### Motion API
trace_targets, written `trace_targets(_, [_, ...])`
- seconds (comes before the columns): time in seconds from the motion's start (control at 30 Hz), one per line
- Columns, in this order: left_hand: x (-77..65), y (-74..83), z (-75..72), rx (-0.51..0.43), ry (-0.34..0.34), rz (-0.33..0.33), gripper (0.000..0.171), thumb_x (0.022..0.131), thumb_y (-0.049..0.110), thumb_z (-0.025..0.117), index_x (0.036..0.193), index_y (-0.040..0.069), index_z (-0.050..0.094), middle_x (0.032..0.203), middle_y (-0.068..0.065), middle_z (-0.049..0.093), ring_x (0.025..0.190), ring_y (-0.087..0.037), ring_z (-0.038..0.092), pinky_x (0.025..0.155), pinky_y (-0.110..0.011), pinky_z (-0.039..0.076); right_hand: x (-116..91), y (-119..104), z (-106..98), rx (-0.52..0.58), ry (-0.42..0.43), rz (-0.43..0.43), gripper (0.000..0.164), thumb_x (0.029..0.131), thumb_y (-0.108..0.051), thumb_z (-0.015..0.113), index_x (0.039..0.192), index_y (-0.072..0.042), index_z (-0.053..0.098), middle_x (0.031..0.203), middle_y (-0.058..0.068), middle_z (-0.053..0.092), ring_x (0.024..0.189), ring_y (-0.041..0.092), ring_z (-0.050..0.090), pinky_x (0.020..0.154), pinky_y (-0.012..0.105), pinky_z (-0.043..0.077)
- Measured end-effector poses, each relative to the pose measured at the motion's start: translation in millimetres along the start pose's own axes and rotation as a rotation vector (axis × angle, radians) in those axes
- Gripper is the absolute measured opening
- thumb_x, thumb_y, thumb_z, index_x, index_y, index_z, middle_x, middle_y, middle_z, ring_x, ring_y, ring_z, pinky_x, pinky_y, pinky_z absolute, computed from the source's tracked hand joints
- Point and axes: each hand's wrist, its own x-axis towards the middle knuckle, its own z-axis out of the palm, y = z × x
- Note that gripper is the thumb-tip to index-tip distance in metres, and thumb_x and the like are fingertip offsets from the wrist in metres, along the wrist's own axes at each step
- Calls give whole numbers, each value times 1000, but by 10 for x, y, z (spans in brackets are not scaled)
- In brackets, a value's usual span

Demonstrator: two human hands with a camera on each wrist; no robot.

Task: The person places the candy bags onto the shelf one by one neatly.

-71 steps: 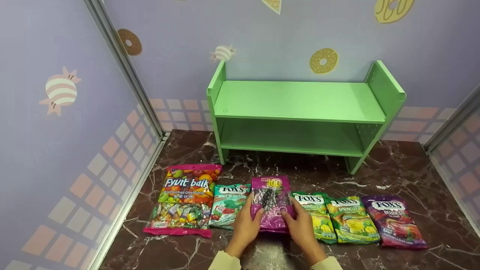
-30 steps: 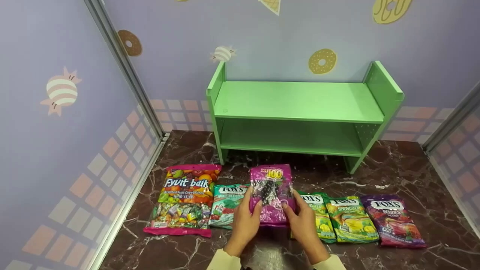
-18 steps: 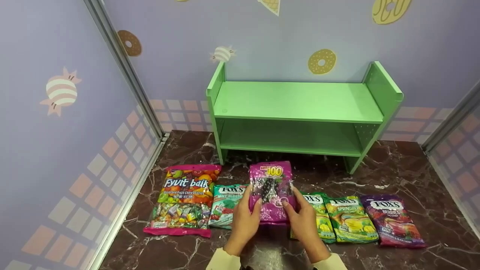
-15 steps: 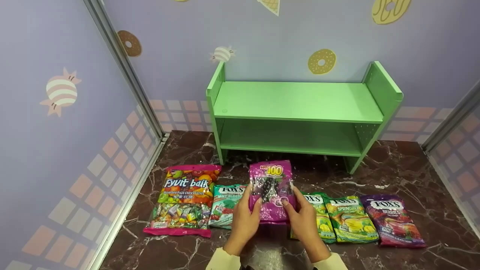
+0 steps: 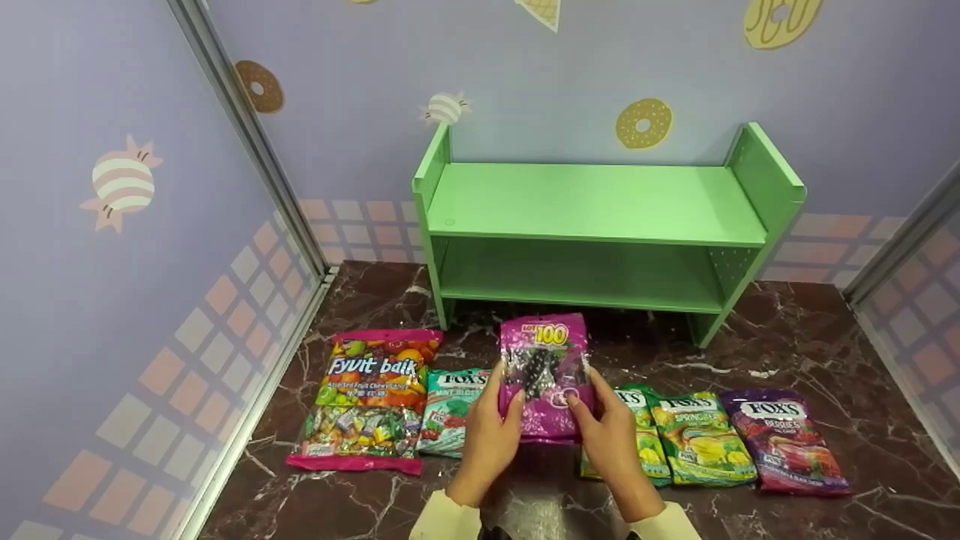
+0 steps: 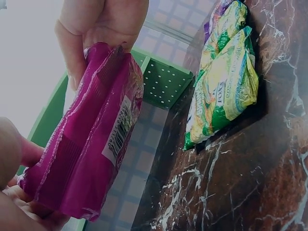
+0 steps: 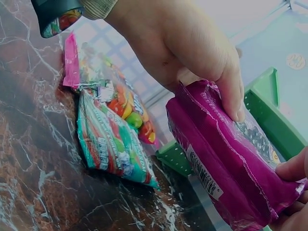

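Observation:
A purple Lot 100 candy bag [image 5: 541,379] is held off the dark marbled surface, its printed front tilted up toward the head view. My left hand [image 5: 489,442] grips its left edge, thumb on the front. On its right edge, my right hand [image 5: 611,442] grips it the same way. Both wrist views show the underside of the purple bag [image 6: 91,130] with a barcode. In the head view, the left hand partly covers a teal Fox's mint bag [image 5: 448,424]; the right hand partly covers a green-yellow Fox's bag [image 5: 651,450].
A green two-tier shelf [image 5: 600,199] stands behind the bag, against the wall. To the left lies a large Fyvit baik candy bag [image 5: 375,405]. At right lie a Spring Tea bag [image 5: 705,442] and a purple Berries bag [image 5: 791,442]. Patterned walls close in the sides.
Both hands have raised the purple candy bag and moved it slightly forward toward the shelf, uncovering a little more of the marbled surface below it. The other bags have not moved.

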Motion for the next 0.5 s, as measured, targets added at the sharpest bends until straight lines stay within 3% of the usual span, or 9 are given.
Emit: trace_targets(0.5, [52,30,-7,1,21,91,53,99,19,55,147,2,39,140,-19,54,125,-31,56,103,-46,46,31,-63,-33,4,18,-14,52,94,-7,61,144,-2,44,139,23,53,118,32,61,92,38,53])
